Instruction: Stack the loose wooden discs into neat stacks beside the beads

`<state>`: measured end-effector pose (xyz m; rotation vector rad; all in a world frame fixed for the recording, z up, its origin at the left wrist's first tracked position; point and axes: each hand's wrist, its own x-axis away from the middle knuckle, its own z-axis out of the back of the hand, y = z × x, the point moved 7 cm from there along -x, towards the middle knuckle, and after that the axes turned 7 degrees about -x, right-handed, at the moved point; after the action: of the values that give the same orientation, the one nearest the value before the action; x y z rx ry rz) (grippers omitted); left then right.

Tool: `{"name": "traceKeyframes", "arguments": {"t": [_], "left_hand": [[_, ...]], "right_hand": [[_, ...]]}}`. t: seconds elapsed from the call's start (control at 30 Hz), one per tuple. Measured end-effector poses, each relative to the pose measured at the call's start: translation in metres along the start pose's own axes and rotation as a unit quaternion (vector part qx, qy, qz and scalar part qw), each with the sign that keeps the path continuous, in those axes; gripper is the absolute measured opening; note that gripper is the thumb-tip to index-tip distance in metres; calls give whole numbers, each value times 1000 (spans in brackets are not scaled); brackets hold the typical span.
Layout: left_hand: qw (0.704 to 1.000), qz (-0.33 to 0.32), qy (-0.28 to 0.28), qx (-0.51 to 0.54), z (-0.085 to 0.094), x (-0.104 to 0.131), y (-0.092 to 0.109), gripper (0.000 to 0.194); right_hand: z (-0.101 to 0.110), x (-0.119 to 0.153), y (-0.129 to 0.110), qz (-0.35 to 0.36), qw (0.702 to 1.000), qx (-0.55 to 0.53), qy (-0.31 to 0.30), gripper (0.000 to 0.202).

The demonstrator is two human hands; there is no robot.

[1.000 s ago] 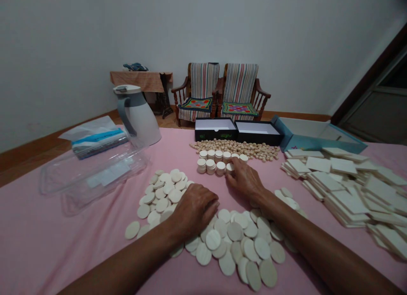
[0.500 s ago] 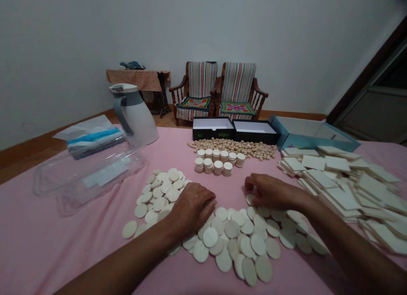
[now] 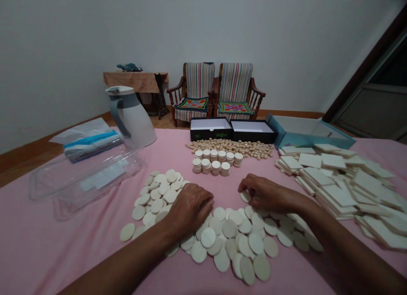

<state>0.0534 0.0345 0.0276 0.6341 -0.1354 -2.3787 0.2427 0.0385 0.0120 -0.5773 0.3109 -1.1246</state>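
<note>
My right hand pinches a pale round wooden disc just behind the loose discs. My left hand rests over the left part of the spread, fingers curled and pressed together; whatever lies under them is hidden. Loose wooden discs overlap in a wide heap in front of and between my hands, with more discs left of my left hand. Beyond the hands, short stacks of discs stand in two rows.
Small wooden beads lie behind the stacks, before two black box trays. A blue box and square wooden tiles are at right. Clear plastic packaging, a wrapped packet and a jug stand left on the pink cloth.
My right hand has shifted slightly left, and the disc at its fingertips now shows more fully. My left hand stays in the same spot on the discs. The view has shifted a little.
</note>
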Motion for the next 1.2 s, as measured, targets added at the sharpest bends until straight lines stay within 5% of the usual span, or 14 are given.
{"name": "traceKeyframes", "arguments": {"t": [0.1,0.27,0.53,0.83,1.2], "left_hand": [[1000,-1,-1,0,0,0,0,15],[1000,-1,-3,-1,-1,1,0,14],[1000,4,-12,-5,-3,2,-2,15],[1000,3,-12,-8,-3,2,-1,15],[1000,4,-12,-6,0,1,1,14]], "right_hand": [[-1,0,0,-3,1000,10,12,37],[1,-9,-2,-28,992,44,113,28],[0,-10,0,-17,993,22,111,21],[36,-43,-20,24,967,41,249,14],[31,-68,-16,-26,968,80,235,13]]}}
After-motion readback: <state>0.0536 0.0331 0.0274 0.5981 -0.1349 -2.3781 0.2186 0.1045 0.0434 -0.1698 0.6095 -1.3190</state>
